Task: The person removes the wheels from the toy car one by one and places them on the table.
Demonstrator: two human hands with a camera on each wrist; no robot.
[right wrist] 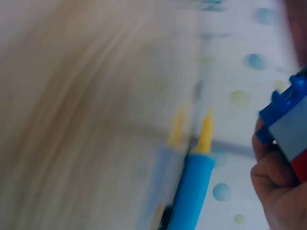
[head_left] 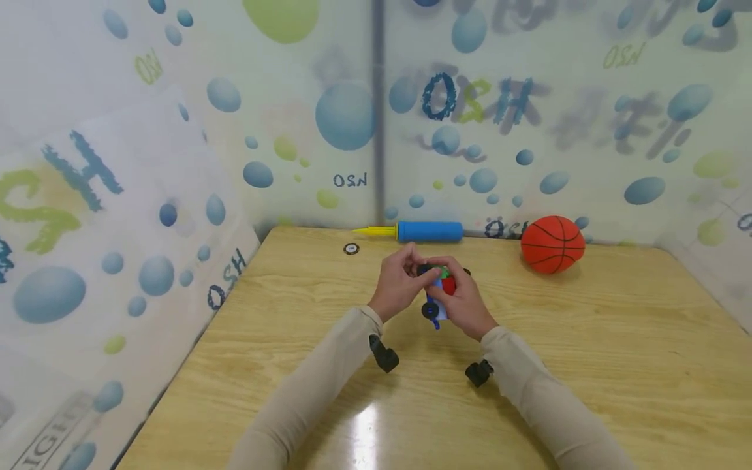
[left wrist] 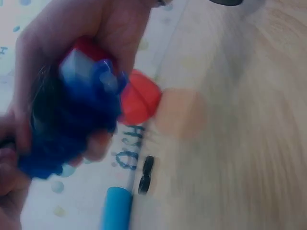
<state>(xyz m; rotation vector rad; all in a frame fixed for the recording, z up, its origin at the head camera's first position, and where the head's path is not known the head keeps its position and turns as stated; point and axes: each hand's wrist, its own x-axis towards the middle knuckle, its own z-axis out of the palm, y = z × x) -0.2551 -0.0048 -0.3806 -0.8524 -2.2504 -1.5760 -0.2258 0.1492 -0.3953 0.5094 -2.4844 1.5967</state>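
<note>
A small toy car (head_left: 436,309) with a blue frame, black wheels and red, white and green parts is held above the table between both hands. My right hand (head_left: 468,305) grips its body from the right side, thumb across the near face. My left hand (head_left: 398,282) pinches at the car's upper left, by a black wheel; the fingers hide the exact contact. In the left wrist view the toy's blue underside (left wrist: 76,124) is blurred. Part of the blue, white and red body (right wrist: 292,124) shows at the right edge of the right wrist view.
Along the table's back edge lies a blue hand pump (head_left: 430,231) with a yellow nozzle. A round chip (head_left: 351,249) lies in front of it. A red basketball-patterned ball (head_left: 553,244) sits at the back right. Near the wall is a small black object (left wrist: 146,175).
</note>
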